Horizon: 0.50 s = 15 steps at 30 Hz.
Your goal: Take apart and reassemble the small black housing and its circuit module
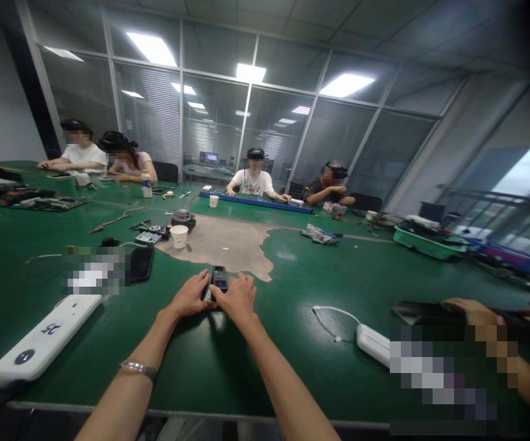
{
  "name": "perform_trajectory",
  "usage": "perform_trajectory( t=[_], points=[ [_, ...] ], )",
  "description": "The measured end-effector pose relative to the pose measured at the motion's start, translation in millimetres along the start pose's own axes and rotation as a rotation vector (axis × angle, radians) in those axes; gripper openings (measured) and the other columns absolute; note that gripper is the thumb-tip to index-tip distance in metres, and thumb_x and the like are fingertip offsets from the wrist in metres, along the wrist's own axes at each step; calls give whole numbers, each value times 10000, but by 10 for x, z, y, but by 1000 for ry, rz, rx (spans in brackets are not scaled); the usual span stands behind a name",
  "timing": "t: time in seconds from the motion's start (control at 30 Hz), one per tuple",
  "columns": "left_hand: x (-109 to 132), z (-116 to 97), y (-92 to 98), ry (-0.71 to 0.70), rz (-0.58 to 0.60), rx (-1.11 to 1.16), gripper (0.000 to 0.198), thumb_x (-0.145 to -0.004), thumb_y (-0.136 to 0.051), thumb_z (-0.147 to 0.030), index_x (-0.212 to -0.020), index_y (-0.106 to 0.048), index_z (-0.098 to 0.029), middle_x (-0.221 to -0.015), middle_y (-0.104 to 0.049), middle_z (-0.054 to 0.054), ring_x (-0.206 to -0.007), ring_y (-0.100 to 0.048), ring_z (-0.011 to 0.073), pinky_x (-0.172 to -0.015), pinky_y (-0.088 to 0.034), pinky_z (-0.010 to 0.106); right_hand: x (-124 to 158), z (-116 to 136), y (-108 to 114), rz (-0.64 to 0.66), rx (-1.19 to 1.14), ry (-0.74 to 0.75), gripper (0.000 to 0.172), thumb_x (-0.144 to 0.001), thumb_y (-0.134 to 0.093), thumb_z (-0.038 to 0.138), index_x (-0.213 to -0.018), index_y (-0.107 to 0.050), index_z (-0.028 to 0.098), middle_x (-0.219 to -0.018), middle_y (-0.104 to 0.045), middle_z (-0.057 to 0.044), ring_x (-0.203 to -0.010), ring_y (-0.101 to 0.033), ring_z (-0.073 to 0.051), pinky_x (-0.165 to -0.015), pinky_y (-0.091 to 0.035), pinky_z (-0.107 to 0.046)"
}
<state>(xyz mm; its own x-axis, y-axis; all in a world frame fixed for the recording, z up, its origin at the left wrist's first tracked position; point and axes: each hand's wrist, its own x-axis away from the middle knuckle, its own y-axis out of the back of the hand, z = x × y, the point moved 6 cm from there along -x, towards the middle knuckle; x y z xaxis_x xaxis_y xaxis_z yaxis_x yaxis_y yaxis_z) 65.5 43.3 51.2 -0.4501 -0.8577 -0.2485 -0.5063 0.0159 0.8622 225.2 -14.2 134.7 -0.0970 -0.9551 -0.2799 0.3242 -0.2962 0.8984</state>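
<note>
A small dark grey box-shaped device (220, 275) with markings on its face and a bluish patch near its lower end stands on the green table, between my two hands. My left hand (191, 296) is at its left side, fingers curled and pointing forward, thumb close to its near end. From the right, my right hand (240, 297) closes around the same device, thumb reaching across its near end. A pale strip shows between the thumbs; what it is I cannot make out. The device's lower part is hidden by my fingers.
A white power bank (47, 337) and a black phone (141, 264) lie left. Beyond are a paper cup (179, 237) and electronic parts (151, 236). Another white power bank (373, 344) with a cable is right, near a co-worker's hand (474, 311). Several people sit across the table.
</note>
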Motion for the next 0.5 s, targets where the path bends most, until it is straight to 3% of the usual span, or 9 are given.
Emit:
perform_trajectory(
  t=[0.27,0.5],
  points=[
    [-2,-29,17,-6,-1,-1,847,-860,-716,-536,-1568,-484,-133,-1691,-375,216,-1546,-397,409,-1277,-318,524,29,43,-70,-15,0,13,553,-934,-651,621,-1097,-808,117,-1359,-644,-240,-1283,-503,-391,-1018,-431,-474],
    [-2,-8,11,-3,-11,14,819,-831,-733,-436,-1574,-488,-195,-1690,-398,168,-1543,-402,404,-1269,-322,553,44,42,-62,-9,-7,15,567,-906,-674,649,-1090,-807,129,-1328,-654,-228,-1267,-504,-387,-1007,-425,-464]
  ],
)
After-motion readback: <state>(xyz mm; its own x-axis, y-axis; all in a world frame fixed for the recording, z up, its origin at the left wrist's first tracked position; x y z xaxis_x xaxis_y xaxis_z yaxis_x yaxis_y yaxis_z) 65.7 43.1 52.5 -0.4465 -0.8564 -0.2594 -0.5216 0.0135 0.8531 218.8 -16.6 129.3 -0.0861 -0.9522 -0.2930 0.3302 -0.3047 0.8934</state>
